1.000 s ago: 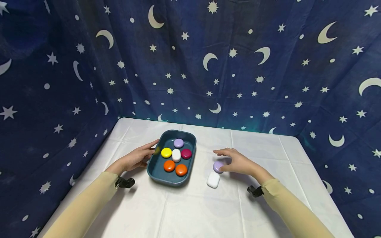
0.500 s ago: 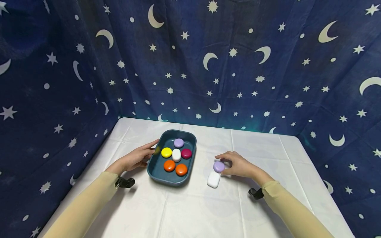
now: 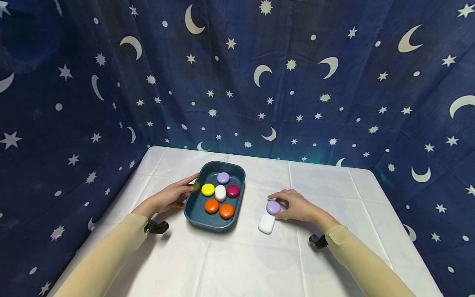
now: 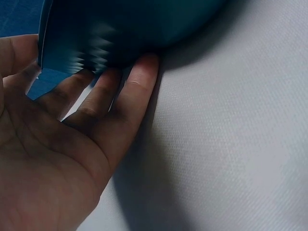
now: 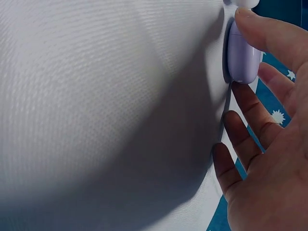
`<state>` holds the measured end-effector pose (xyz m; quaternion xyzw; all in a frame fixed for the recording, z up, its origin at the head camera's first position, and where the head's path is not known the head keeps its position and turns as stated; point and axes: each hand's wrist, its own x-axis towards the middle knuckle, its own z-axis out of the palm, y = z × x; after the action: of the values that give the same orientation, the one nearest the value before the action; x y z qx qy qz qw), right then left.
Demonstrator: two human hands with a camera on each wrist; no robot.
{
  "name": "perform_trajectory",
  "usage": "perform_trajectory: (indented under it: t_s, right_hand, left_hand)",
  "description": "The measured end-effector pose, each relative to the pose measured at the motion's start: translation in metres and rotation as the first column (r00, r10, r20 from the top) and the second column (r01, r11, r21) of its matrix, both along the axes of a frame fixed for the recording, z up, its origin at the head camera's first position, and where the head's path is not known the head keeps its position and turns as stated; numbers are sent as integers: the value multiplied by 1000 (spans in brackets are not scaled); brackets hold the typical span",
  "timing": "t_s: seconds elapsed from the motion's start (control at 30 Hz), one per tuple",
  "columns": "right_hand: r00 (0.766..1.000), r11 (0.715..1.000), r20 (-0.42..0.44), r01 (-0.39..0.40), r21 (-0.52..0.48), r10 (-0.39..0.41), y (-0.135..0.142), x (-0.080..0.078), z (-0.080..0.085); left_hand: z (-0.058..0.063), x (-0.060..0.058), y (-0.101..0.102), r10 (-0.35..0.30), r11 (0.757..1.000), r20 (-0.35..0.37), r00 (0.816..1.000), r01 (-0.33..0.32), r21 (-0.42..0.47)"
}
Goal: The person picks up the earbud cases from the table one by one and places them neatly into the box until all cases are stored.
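The left hand [image 3: 168, 199] rests its fingers against the outer left wall of a dark teal tray [image 3: 193, 218]; in the left wrist view, extended fingertips [image 4: 144, 67] touch the wall's underside edge. The right hand [image 3: 297, 205] has its thumb and fingers on opposite sides of a round, lavender earbud case [image 3: 273, 207]. A seam line shows on that case [image 5: 243, 57] in the right wrist view, where the thumb touches one end and a fingertip the other. A white earbud case [image 3: 266, 223] lies right beside it, nearer the person.
Inside the tray lie a lavender piece [image 3: 223, 178], a yellow one [image 3: 208, 189], a white one [image 3: 220, 193], a crimson one [image 3: 233, 191] and two orange ones [image 3: 211, 206]. A white cloth [image 3: 252, 268] covers the table. A star-and-moon curtain [image 3: 237, 82] surrounds it.
The right hand has drawn in round the lavender case, its thumb shifting from over the case to the side and its fingers lowering. The left hand and tray stay put.
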<state>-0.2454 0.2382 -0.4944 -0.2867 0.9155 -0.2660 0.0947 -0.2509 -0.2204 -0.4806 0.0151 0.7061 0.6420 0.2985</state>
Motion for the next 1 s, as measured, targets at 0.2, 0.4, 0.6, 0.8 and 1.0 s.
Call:
perform_trajectory:
  t_s: [0.2, 0.4, 0.6, 0.8, 1.0]
  right_hand:
    - [1000, 1000, -1, 8, 12, -8, 0, 0, -1]
    - [1000, 1000, -9, 9, 21, -9, -1, -1, -1]
    - [1000, 1000, -3, 12, 22, -12, -1, -1, -1]
    - [1000, 999, 2, 24, 24, -24, -2, -1, -1]
    - [999, 999, 25, 31, 7, -31, -1, -3, -3]
  left_hand:
    - [0, 0, 0, 3, 1000, -2, 1000, -3, 4]
    - [1, 1, 0, 11, 1000, -1, 1000, -11, 5]
    - [1, 1, -1, 10, 1000, -3, 1000, -10, 0]
    - [1, 1, -1, 17, 1000, -6, 1000, -17, -5]
    - [1, 1, 1, 27, 999, -4, 1000, -27, -17]
